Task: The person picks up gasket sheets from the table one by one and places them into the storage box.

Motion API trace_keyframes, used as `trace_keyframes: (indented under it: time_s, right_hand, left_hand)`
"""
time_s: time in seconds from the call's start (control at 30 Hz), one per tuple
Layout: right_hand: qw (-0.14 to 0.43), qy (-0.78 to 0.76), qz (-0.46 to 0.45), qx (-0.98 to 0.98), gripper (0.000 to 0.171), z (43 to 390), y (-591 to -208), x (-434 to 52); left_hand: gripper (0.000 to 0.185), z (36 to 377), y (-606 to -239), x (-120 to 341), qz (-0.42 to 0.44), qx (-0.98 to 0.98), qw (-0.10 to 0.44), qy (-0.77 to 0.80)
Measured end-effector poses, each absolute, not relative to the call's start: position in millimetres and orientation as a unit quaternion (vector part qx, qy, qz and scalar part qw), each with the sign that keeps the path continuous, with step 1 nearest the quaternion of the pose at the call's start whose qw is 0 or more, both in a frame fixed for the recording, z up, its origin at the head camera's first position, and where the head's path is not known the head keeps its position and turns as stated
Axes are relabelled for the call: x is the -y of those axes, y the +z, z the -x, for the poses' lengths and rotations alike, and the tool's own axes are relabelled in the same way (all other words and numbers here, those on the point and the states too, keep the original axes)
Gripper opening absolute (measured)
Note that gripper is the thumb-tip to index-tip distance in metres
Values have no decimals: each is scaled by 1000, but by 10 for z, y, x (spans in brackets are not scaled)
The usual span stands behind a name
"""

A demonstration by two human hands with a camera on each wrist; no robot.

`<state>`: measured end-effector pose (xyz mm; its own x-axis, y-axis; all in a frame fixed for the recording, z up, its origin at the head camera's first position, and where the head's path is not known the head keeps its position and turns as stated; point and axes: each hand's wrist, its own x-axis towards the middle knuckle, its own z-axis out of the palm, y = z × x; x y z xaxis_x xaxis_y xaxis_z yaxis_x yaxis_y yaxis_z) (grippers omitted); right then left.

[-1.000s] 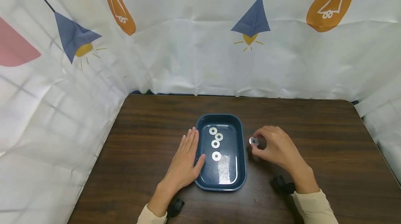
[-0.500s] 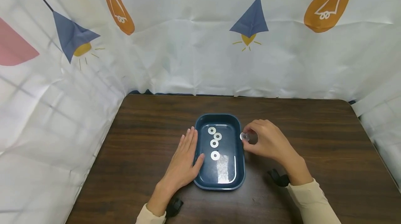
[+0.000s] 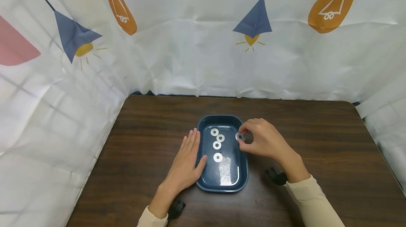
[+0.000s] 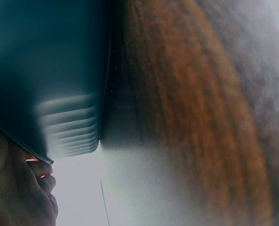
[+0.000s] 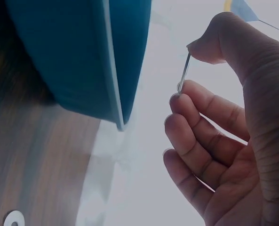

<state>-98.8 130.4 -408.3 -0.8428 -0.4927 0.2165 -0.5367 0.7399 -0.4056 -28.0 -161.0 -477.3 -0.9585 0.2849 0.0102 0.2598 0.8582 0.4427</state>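
Step in hand, as I judge it: carrying a flat metal washer [image 3: 239, 136] over to the dark blue tray [image 3: 222, 184]; my right hand [image 3: 264, 140] hangs just above the tray's right rim w/ the washer pinched edge-on btwn thumb and index tip; right wrist view shows it best, thin disc [image 5: 183, 74] clamped at its rim, other fingers [image 5: 203, 136] loosely curled below and touching nothing; so hand is mostly closed, a fingertip pinch only, palm free

Washer is off the table, in the air, at the tray's right edge near its far end; not yet inside; 4 more washers [image 3: 217, 145] lie flat in the tray's far half, in a loose line, 2 of them touching or nearly so; bare floor shows at the near end w/ a glare patch

My left hand [image 3: 187, 163] lies flat on the brown wood table [image 3: 146, 142] against the tray's left wall, fingers straight, thumb tip hooked on the rim; it grips nothing, only steadies; left wrist view is blurred, just tray wall and table grain

Next move, prob: shift a bit further left so the washer is over open floor, lower, then part thumb and index; care needed not to land on the other washers or clip the rim
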Motion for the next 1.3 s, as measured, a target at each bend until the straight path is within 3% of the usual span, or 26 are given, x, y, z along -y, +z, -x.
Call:
trace_keyframes:
  time_s: [1.3]
  right_hand:
    - [29, 237, -368, 899, 23, 1233, -3971, -797]
  left_hand:
    - [84, 262, -4759, 1598, -141, -962, 19, 232]
